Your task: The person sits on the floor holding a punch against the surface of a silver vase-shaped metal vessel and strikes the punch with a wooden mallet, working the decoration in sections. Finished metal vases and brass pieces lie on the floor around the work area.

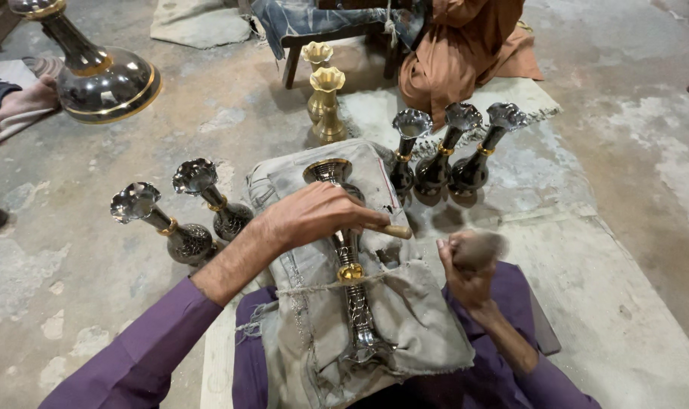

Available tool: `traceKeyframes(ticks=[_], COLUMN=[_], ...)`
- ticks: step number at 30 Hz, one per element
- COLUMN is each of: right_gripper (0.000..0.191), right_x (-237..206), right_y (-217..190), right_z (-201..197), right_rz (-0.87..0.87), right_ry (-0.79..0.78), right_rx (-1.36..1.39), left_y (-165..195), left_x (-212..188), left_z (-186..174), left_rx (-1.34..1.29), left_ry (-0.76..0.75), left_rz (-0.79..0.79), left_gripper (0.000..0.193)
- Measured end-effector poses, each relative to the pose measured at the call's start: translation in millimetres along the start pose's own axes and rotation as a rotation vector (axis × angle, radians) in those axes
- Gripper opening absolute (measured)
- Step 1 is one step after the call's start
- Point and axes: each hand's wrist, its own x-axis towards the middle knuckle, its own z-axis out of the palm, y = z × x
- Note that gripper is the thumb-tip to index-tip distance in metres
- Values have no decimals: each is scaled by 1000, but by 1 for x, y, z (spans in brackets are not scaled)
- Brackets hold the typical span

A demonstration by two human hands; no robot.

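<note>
A dark engraved metal vase (350, 265) with a gold band lies lengthwise on a folded grey cloth pad (413, 326) across the person's lap, its flared mouth pointing away and its base toward the body. The left hand (314, 216) rests over the vase's neck, fingers curled around a slim chisel-like tool (394, 230) whose pale end sticks out to the right; the hand is closed on it and also seems to steady the vase. The right hand (466, 265) is fisted around a blurred, rounded striker (481, 248), raised just beside the tool's end; the blur hides what kind it is. To do this well, I judge the tool tip should sit firmly on the surface before each tap, the vase kept from rolling on the pad, and the blows kept light and square to the tool. Beyond the lap, on the worn concrete floor (617, 174), two dark vases (182, 227) stand to the left and three more dark vases (439, 163) to the right, close together. Farther off stand two brass vases (325, 95), a large dark vessel (98, 72) at upper left, and a seated person's orange garment (458, 53)
</note>
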Motion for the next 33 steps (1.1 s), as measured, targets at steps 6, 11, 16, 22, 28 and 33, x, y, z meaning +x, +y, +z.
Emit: traceKeyframes(ticks=[6, 11, 16, 22, 28, 33], right_gripper=[24, 29, 29, 42, 70, 79], right_x=[-1, 18, 32, 65, 103, 114], right_y=[11, 3, -6, -25, -67, -90], right_z=[-13, -38, -45, -47, -44, -37], right_rz=[241, -140, 3, -43, -166, -305], right_ry=[26, -146, -235, -321, -531, -458], right_rx=[-355, -547, -506, -522, -850, -512], left_y=[-3, -4, -5, -4, 1, 1], left_x=[-9, -17, -30, -38, -47, -46], left_z=[8, 15, 27, 53, 68, 77], left_rx=[-63, -181, -245, -298, -336, -365], left_ry=[5, 204, 284, 528, 688, 719], left_rz=[-173, -145, -217, -298, -354, -349], left_gripper=[42, 40, 41, 40, 46, 46])
